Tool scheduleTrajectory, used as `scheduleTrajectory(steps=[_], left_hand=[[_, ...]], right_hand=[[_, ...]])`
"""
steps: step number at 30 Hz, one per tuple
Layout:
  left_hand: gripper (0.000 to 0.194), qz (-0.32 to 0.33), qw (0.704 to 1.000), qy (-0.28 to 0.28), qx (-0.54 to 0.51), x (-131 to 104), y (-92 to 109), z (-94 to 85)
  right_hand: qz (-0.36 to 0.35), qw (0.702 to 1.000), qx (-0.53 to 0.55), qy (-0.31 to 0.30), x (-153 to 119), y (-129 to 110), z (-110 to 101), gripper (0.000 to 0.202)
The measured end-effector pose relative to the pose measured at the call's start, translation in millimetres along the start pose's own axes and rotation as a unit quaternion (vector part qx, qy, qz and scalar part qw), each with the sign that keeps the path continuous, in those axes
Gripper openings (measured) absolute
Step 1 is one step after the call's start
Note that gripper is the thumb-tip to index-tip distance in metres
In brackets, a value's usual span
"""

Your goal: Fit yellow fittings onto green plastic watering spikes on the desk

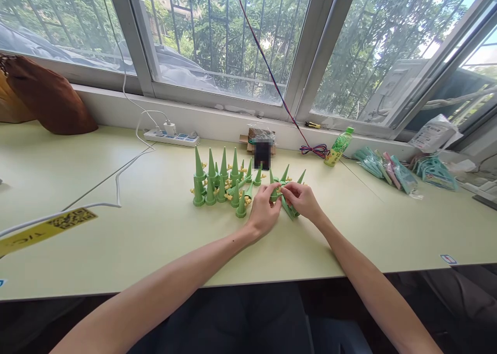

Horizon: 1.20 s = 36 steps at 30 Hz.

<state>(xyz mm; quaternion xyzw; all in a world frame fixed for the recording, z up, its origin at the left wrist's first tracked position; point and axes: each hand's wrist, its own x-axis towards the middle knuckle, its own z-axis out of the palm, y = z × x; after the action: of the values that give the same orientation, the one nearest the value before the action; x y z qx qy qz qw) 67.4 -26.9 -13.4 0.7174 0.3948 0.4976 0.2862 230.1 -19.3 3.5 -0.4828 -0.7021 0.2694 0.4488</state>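
Observation:
Over the middle of the table, my left hand [264, 211] is closed around a green plant watering spike [273, 192], which stands point up. My right hand [303, 200] meets it from the other side, its fingers pinched at the small yellow valve [279, 189] on the spike. The fingers partly hide both pieces. To the left of my hands, several more green spikes with yellow valves [210, 193] stand upright in rows, and a few lie on their sides. Other spikes [286, 173] stand behind my right hand, and loose ones [287, 209] lie under it.
A power strip [171, 136] with a white cable lies along the back. Near the window are a dark phone [262, 155] against a small box, a coil of wire [316, 150] and a green drink bottle [339, 148]. Bagged items [388, 168] lie right, a brown bag [48, 95] left.

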Motion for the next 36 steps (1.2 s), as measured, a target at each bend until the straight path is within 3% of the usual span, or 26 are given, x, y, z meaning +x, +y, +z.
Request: scheduleTrajectory(steps=[36], left_hand=[[0.036, -0.004, 1.000, 0.008, 0.004, 1.5, 0.4, -0.2]], right_hand=[[-0.027, 1.000, 0.009, -0.002, -0.9, -2.5, 1.2, 0.032]])
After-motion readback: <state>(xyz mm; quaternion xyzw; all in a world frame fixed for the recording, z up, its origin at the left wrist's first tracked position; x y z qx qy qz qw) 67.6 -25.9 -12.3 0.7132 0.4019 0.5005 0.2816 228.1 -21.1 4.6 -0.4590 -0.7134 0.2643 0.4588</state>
